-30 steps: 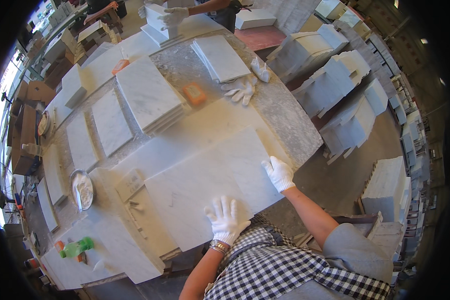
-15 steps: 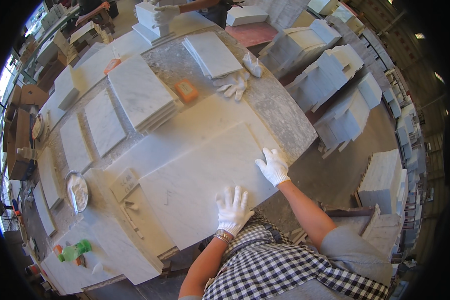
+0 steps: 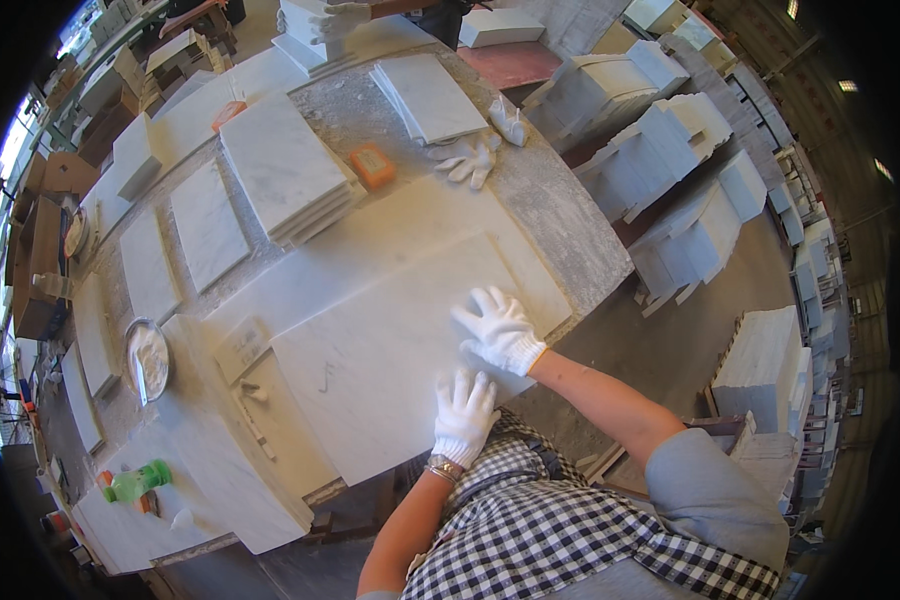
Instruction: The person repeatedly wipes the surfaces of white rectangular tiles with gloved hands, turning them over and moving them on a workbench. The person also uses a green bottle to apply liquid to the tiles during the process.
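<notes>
Stone workshop, dusty; pale cut stone pieces (image 3: 660,150) stand off to the far right of the marble slab. Counter (image 3: 585,230) under the slab coated in grey-white powder. The pale marble slab (image 3: 390,345) lies flat at the counter's near edge, in front of the wearer, a dark scrawled mark (image 3: 325,376) on its left part.

Left hand (image 3: 464,412), white-gloved: on the slab's near edge, fingers fanned wide, grasping nothing. Right hand (image 3: 498,328), gloved too: over the slab's right part, palm down, fingers wide, also grasping nothing. Hands just beside each other. Pressure on the stone: cannot tell.

Beyond the slab: a tile stack (image 3: 288,170), an orange block (image 3: 372,166), spare gloves (image 3: 467,160). Left of it: a metal bowl (image 3: 148,362) of white material; farther left and nearer, a green bottle (image 3: 138,483).

Handling, my judgement: keep palms flat and pressure even, sweep lightly so grit does not scratch the face, go gently at the slab's near edge, where chipping seems likeliest.
</notes>
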The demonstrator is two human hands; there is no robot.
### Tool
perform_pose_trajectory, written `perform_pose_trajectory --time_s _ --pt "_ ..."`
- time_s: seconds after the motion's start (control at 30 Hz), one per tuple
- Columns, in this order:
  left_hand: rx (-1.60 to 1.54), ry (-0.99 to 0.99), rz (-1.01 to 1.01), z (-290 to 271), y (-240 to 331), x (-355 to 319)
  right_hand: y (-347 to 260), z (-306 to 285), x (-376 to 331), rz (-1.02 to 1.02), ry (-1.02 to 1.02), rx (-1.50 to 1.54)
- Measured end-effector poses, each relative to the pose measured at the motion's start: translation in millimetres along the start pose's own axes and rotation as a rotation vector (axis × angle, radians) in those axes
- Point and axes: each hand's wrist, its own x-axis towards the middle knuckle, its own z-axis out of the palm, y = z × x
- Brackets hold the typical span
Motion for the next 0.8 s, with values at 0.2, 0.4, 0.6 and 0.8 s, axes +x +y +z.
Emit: perform_pose_trajectory --time_s 0.2,0.4,0.6,0.8 --pt "-0.031 -0.033 -0.075 -1.7 6.5 -2.0 -10.2 -10.6 50.0 -0.166 -0.036 0.019" --pt "-0.043 -0.058 -0.183 -7.7 18.7 1.5 -4.8 -16.0 52.1 -0.209 -0.088 0.049" --pt "-0.133 -0.047 -0.322 -27.4 41.7 9.1 13.8 -19.2 -5.4 -0.477 -0.118 -0.014" --pt "-0.489 -0.160 -0.680 -47.4 77.3 -12.3 25.9 -21.0 57.7 -0.500 -0.149 0.044"
